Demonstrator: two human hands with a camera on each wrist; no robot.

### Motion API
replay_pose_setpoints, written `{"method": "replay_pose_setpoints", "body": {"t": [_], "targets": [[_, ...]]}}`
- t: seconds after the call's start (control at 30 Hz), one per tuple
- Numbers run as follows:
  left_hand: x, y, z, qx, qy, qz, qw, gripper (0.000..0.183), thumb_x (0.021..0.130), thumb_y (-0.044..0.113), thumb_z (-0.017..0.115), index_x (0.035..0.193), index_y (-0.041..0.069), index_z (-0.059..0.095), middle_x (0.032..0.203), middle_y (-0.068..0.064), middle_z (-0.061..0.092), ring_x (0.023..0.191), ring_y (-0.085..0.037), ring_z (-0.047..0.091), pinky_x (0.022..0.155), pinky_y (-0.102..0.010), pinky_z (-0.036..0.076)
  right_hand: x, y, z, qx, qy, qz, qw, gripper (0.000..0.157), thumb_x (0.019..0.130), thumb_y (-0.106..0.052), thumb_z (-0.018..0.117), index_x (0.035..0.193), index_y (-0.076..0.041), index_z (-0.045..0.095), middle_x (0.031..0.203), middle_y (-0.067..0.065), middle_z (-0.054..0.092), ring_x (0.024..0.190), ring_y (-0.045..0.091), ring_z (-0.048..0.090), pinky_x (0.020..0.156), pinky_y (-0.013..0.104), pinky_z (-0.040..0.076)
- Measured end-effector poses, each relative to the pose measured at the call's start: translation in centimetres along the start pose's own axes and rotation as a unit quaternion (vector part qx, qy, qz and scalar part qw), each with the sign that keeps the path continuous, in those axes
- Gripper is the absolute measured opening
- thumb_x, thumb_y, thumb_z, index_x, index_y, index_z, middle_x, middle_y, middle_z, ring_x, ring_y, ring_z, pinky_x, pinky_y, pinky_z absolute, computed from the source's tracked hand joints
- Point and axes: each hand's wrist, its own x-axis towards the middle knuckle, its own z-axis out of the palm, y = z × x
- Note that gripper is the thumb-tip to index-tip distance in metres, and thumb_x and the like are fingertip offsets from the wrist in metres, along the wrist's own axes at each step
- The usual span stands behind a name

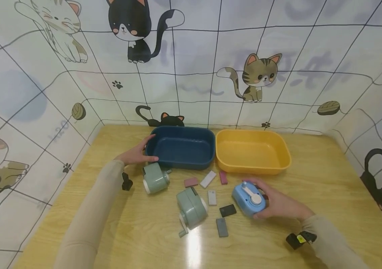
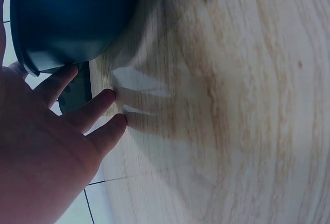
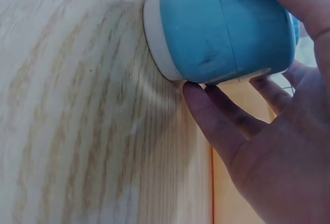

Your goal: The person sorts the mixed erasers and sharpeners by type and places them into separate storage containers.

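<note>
Right hand (image 1: pixel 280 204): closed in around the blue sharpener (image 1: pixel 242 199), thumb set on the near side, fingers on the far side; forearm brought in from about 4 o'clock. Whether the base is lifted can't really be told.
Left hand (image 1: pixel 135 154): spread pretty wide against the 9 o'clock end of the dark blue bin (image 1: pixel 184 164), thumb laid along its near edge; forearm angled in from 7 o'clock.
Tight side: small blocks are scattered from 7 round to 11 o'clock of the blue sharpener, a black block (image 1: pixel 228 210) being nearest at 8.
Green ones: one green sharpener (image 1: pixel 157 181) is tucked just beside the bin, 5 o'clock from the left hand; a second green sharpener (image 1: pixel 192 211) is found farther out, around 9 from the blue one.
Far edge: yellow bin (image 1: pixel 251 168) is set at 12, right beside the dark blue one.
Roomy side: bare tabletop (image 1: pixel 319 175) is left at 2–3 o'clock, past the right hand.
</note>
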Motion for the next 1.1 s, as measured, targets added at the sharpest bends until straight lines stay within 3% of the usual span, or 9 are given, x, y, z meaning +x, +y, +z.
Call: {"method": "replay_pose_setpoints", "body": {"t": [0.23,0.5,0.77,0.93,1.1], "targets": [[0.0,0.3,-0.2,-0.002,-0.006,-0.005,1.0,0.093,0.089,0.017,0.069,0.155,0.005,0.005,0.157,-0.026,-0.003,0.141,-0.048,0.005,0.108,-0.062,0.016,-0.1,0.2,0.0,-0.002,0.039,-0.017,0.999,0.107,0.063,-0.024,0.092,0.149,-0.018,0.028,0.143,0.01,0.034,0.124,0.035,0.036,0.096,0.058,0.032],[-0.2,0.4,-0.2,0.007,-0.004,-0.003,1.0,0.093,0.089,0.017,0.069,0.155,0.005,0.005,0.157,-0.026,-0.002,0.14,-0.049,0.006,0.107,-0.063,0.017,0.0,0.0,-0.4,-0.043,0.088,-0.025,0.995,0.106,0.064,-0.03,0.092,0.149,-0.019,0.028,0.141,0.01,0.035,0.122,0.035,0.04,0.091,0.052,0.042],[-0.3,0.3,-0.1,0.014,-0.004,-0.008,0.9999,0.092,0.09,0.019,0.068,0.154,0.005,0.004,0.157,-0.026,-0.003,0.141,-0.049,0.005,0.107,-0.064,0.016,0.4,-1.0,-1.0,-0.039,0.082,-0.034,0.995,0.101,0.067,-0.03,0.09,0.147,-0.02,0.029,0.142,0.013,0.033,0.122,0.04,0.04,0.09,0.055,0.043],[0.2,-1.1,0.2,0.009,0.009,-0.002,0.9999,0.095,0.089,0.021,0.07,0.155,0.008,0.003,0.158,-0.024,-0.004,0.141,-0.047,0.003,0.107,-0.064,0.014,0.7,-1.9,-1.6,-0.051,0.083,-0.048,0.994,0.1,0.067,-0.031,0.091,0.146,-0.021,0.03,0.14,0.011,0.035,0.12,0.037,0.043,0.09,0.052,0.044],[1.1,-3.3,0.6,0.041,0.022,0.005,0.9989,0.1,0.089,0.034,0.07,0.156,0.016,-0.002,0.159,-0.02,-0.005,0.143,-0.043,0.003,0.108,-0.063,0.013,0.8,-2.5,-1.9,-0.05,0.09,-0.048,0.994,0.102,0.067,-0.03,0.09,0.147,-0.02,0.028,0.138,0.011,0.036,0.119,0.036,0.046,0.091,0.051,0.044]]}}
